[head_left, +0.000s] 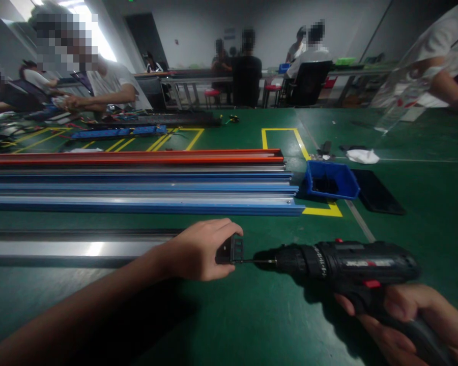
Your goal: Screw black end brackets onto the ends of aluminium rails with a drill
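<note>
Here's the danger spot: the bit (265,261) meets the outer face of the black end piece (229,250) near its lower edge, just beside your left thumb. Drift off axis and it could skate into that thumb; relax the pinch and the piece could twist. Whether the tip is properly seated, I can't tell. Your left hand (202,249) is closed round that piece, palm down, fingers over the far side, thumb on the near, forearm slanting across the silver rail (80,249) left of the grip. Opposite, your right hand (416,315) wraps the handle of the power drill (366,262), its body roughly level, nose aimed straight at your left grip.
</note>
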`<state>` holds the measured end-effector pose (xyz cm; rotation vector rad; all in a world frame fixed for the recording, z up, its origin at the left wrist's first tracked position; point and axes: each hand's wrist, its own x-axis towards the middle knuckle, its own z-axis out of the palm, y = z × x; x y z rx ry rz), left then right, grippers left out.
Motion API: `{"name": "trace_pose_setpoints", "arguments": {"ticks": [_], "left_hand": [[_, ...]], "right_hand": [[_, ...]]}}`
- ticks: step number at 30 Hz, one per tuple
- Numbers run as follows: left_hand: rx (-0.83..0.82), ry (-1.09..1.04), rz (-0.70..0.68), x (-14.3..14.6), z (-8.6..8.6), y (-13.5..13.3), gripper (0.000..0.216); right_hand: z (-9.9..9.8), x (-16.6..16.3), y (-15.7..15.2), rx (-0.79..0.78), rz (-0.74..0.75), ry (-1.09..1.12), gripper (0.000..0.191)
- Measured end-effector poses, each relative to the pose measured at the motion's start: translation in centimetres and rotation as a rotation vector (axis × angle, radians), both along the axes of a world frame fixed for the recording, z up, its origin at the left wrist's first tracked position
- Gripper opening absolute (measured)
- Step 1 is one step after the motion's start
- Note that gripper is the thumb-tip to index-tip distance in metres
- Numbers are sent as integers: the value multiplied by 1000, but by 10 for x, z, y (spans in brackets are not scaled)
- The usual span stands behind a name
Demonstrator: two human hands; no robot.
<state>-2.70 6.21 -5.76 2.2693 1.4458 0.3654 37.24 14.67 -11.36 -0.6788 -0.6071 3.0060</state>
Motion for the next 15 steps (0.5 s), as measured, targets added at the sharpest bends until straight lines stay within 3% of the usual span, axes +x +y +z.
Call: {"name": "trace_pose_setpoints", "arguments": {"ticks": [15], "left_hand": [[3, 23, -22, -1, -1, 0, 46]], "right_hand": [[-3, 0, -4, 60, 29, 62, 48]]}}
